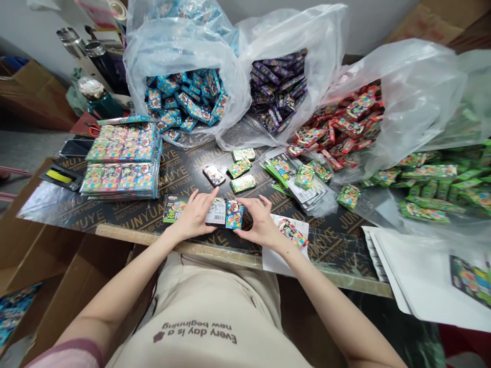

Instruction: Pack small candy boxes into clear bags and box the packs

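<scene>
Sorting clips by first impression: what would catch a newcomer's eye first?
Probably the big clear bags of bright packets lining the back of the table. Near the front edge, the left hand touches a printed wrapper and the right hand a blue packet. A shiny stack of packs stands at left.

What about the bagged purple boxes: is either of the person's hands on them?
No, the left hand and right hand are both near the blue box, short of the bagged purple boxes.

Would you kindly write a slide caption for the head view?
Right hand holds a blue box, left hand on a wrapper; bags of boxes behind.
</scene>
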A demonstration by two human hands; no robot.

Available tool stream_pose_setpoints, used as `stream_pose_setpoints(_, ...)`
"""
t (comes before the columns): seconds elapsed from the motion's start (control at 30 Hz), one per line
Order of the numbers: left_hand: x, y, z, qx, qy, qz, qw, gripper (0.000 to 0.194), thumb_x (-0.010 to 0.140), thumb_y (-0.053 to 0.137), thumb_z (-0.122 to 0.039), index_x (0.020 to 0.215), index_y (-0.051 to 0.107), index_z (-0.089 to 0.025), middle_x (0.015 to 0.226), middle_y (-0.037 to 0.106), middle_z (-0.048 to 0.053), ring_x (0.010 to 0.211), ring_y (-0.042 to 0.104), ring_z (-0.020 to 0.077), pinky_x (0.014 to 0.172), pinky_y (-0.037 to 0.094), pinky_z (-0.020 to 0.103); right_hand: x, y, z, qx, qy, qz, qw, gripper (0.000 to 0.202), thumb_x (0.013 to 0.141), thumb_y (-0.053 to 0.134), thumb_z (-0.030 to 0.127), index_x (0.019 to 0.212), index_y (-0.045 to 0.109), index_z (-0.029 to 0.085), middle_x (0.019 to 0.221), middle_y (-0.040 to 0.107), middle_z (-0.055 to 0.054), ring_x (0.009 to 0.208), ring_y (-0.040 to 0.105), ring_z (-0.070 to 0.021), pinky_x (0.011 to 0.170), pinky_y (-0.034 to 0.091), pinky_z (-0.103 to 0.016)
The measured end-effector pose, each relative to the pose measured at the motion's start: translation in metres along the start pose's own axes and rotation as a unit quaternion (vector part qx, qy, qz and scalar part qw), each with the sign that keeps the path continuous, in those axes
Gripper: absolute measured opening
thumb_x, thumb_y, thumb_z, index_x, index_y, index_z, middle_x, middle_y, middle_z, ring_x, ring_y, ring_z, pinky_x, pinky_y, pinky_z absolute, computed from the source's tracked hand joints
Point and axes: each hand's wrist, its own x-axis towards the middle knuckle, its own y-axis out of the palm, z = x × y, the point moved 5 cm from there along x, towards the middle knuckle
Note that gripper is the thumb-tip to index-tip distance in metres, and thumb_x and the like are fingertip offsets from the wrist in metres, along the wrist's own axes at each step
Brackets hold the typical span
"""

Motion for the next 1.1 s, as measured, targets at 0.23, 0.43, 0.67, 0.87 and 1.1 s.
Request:
stream_pose_setpoints(0.23,-0.004,0.000,-0.003,-0.021,0.011,-0.008,1.000,0.117,0.068,0.072,-0.037,0.152,-0.008,-0.018,0.130,0.052,0.013,0.121,0.050,0.0292,0.114,0.024,0.054,0.009,0.002,0.004,0.035,-0.041,0.023,0.998,0.079,0.073,0.071,0.042,0.140,0.034,0.027,0.131,0.058,-0.012,0.117,0.055,-0.0309,0.109,0.017,-0.054)
stream_pose_setpoints(0.43,-0.007,-0.003,0.006,-0.041,-0.022,-0.024,0.999,0.117,0.068,0.072,-0.037,0.152,-0.006,-0.019,0.133,0.050,0.013,0.122,0.048,0.0305,0.112,0.028,0.053,0.009,0.002,0.012,0.023,-0.022,-0.033,0.999,0.094,0.075,0.068,0.059,0.149,0.021,0.026,0.129,0.060,-0.013,0.122,0.051,-0.0328,0.106,0.022,-0.052)
stream_pose_setpoints(0.67,-0.010,0.002,0.012,-0.006,-0.045,0.004,0.999,0.115,0.066,0.073,-0.038,0.152,0.001,-0.016,0.126,0.053,0.015,0.115,0.050,0.0318,0.105,0.035,0.051,0.073,0.004,0.001,-0.032,-0.016,-0.032,0.999,0.051,0.091,0.051,0.034,0.140,0.042,0.027,0.128,0.061,-0.011,0.120,0.050,-0.0296,0.102,0.025,-0.048)
stream_pose_setpoints(0.87,-0.014,0.010,0.012,0.046,-0.062,0.044,0.996,0.106,0.066,0.074,-0.039,0.150,0.015,-0.015,0.125,0.053,0.015,0.118,0.049,0.0306,0.109,0.030,0.051,0.140,0.031,-0.011,-0.183,-0.010,0.070,0.981,0.064,0.079,0.066,0.042,0.134,0.049,0.014,0.105,0.066,-0.018,0.102,0.056,-0.0349,0.090,0.034,-0.047)
stream_pose_setpoints(1.1,-0.021,0.010,0.017,0.038,-0.065,0.052,0.996,0.099,0.068,0.073,-0.041,0.149,0.022,-0.015,0.130,0.050,0.016,0.122,0.046,0.0313,0.110,0.028,0.051,0.142,0.001,-0.010,-0.094,0.052,0.070,0.992,0.029,0.090,0.044,0.030,0.084,0.068,0.014,0.093,0.065,-0.012,0.081,0.059,-0.0212,0.074,0.042,-0.030)
